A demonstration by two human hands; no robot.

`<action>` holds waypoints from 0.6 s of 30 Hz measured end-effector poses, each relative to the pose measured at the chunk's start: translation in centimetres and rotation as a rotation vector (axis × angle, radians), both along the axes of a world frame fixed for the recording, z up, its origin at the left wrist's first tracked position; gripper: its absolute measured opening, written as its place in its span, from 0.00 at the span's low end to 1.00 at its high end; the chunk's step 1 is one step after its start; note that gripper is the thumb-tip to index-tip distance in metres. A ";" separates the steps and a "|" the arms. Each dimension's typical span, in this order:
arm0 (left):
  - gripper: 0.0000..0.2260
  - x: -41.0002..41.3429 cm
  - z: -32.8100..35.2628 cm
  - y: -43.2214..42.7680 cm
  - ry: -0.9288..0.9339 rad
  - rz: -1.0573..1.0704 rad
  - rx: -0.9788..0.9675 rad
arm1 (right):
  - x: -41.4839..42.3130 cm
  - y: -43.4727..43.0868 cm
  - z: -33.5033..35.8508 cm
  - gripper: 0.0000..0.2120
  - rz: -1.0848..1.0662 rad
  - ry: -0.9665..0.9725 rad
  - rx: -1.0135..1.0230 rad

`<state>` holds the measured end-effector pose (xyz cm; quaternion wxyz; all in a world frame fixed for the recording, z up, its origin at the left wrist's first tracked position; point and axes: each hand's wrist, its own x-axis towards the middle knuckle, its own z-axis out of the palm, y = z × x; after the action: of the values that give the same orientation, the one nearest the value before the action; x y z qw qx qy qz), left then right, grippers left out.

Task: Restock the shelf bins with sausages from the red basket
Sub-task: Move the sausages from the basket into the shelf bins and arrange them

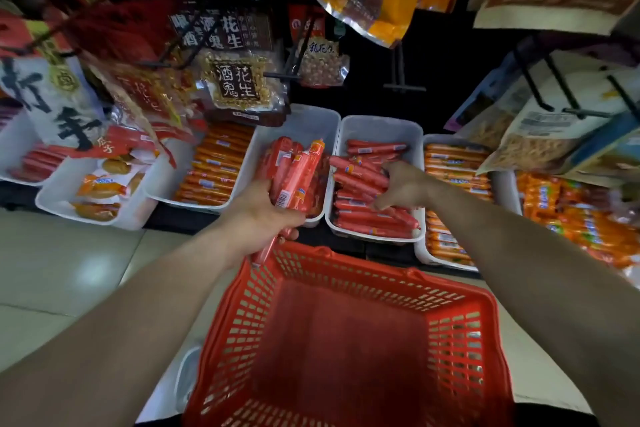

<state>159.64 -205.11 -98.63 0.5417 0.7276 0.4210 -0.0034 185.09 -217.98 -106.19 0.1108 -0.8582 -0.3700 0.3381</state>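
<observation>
Sausages [294,173], a red bundle, are gripped in the left hand [263,215] at frame centre and held over the middle white bin [304,121], likely for lengthwise stacking. The right hand [407,187] is laid on the pile in the next bin [381,128] to the right, probably to level it; a pinch cannot be told. No sausages are seen inside the red basket [242,322] at the bottom.

Single wide-angle head view, looking forward and down, close above red basket [453,329], facing shelf bins [381,125] beyond.
</observation>
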 end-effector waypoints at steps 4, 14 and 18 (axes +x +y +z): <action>0.14 0.7 -1.3 -0.2 0.064 -0.038 0.022 | 0.4 0.7 -3.1 0.48 0.117 -0.122 -0.106; 0.15 2.3 -3.2 -1.7 0.177 -0.210 0.171 | 1.8 -3.9 -3.4 0.41 0.218 -0.321 -0.093; 0.19 6.1 -5.3 -0.7 0.222 -0.307 0.295 | 3.5 -6.3 -3.4 0.36 0.141 -0.302 -0.077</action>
<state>165.73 -205.86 -103.91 0.3731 0.8494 0.3584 -0.1042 188.60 -224.27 -109.55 -0.0028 -0.8748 -0.4283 0.2263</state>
